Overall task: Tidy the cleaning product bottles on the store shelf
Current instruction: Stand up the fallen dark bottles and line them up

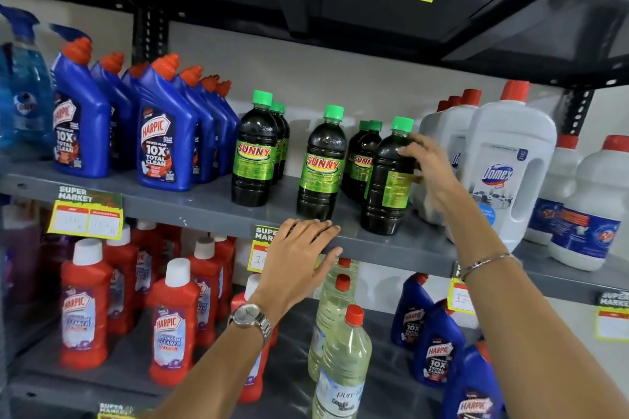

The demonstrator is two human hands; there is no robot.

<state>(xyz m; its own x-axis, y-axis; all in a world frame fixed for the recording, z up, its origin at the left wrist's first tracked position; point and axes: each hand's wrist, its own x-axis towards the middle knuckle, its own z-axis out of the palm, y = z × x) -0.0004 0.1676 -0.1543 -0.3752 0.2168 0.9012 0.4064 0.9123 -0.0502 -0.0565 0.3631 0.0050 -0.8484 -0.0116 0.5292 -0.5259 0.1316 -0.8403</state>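
Dark Sunny bottles with green caps stand on the grey middle shelf [204, 211]. One row stands at the left [253, 160], a single bottle [321, 170] in the middle, and a group behind on the right [362, 160]. My right hand [430, 170] grips the rightmost Sunny bottle [388, 180] from its right side; this bottle's label is turned sideways. My left hand [299, 262] rests flat on the shelf's front edge, fingers apart, holding nothing.
Blue Harpic bottles [163, 143] fill the shelf's left part, white Domex jugs [507, 167] the right. Below stand red Harpic bottles [173, 323], clear bottles [343, 360] and more blue Harpic [439, 350]. Yellow price tags [85, 218] hang on shelf edges.
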